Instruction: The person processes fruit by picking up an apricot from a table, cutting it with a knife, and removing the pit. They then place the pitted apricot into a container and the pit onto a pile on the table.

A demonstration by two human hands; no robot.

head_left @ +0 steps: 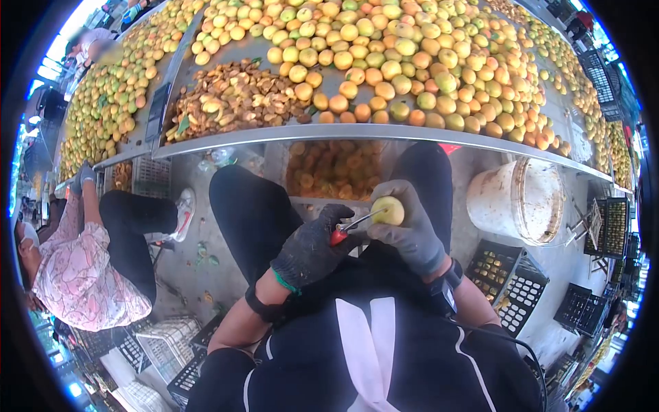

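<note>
In a dark glove, my left hand (314,246) is closed around the red handle (338,237) of a small metal tool. The tool's thin shaft (360,220) reaches up and right to a yellow-green fruit (388,211). My right hand (412,233), in a grey glove, grips that fruit between thumb and fingers. Both hands are above my lap, close together. Beyond them, under the table edge, sits a crate of orange-brown fruit pieces (333,168). Whether the tool's tip is inside the fruit is too small to tell.
A metal table (274,134) bears many yellow-orange fruits (439,62) and a heap of brown pieces (230,96). A dirty white bucket (515,201) and black crates (506,281) stand at right. A co-worker in a pink patterned top (89,275) sits at left.
</note>
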